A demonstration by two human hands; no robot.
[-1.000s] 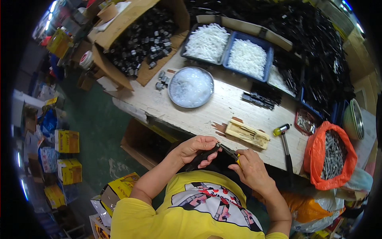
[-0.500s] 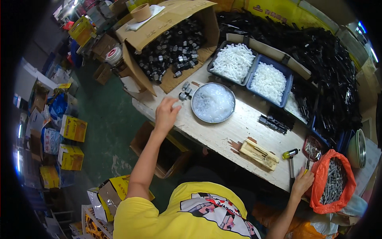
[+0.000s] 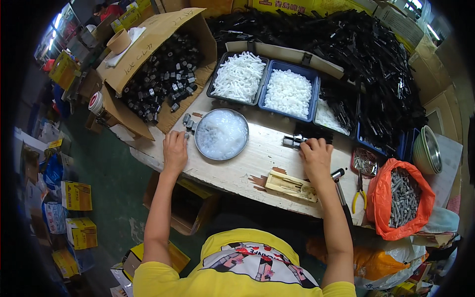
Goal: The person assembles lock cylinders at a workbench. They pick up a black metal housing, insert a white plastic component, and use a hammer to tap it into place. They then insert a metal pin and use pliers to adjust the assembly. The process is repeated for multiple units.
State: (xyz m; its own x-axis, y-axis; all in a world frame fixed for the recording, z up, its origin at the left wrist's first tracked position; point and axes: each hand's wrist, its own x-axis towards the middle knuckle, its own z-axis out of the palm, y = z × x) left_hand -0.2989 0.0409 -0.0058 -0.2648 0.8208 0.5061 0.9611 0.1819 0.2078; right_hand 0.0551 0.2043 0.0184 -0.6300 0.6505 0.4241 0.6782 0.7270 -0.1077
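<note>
My left hand (image 3: 175, 152) is at the table's left edge, beside a round metal bowl (image 3: 221, 157) of clear, pale jelly-like stuff. Its fingers are curled, with a small grey metal block (image 3: 186, 135) at the fingertips. Just beyond lie a few more small metal blocks (image 3: 188, 121). My right hand (image 3: 316, 157) reaches over the table with bent fingers on a row of long black parts (image 3: 295, 142); its fingertips are partly hidden among them. Below that hand sits a cream-coloured grooved holder (image 3: 291, 186).
A cardboard box (image 3: 143, 49) of dark metal blocks stands back left. Trays of white pieces (image 3: 289, 93) line the back, before a heap of black parts (image 3: 346, 44). At right are a hammer (image 3: 341, 190), yellow-handled pliers (image 3: 359, 198) and a red bag (image 3: 381, 218) of grey screw-like pieces.
My right hand has left the pliers beside the red bag and moved left to the black parts. My left hand has come down beside the metal blocks. The view has shifted right.
</note>
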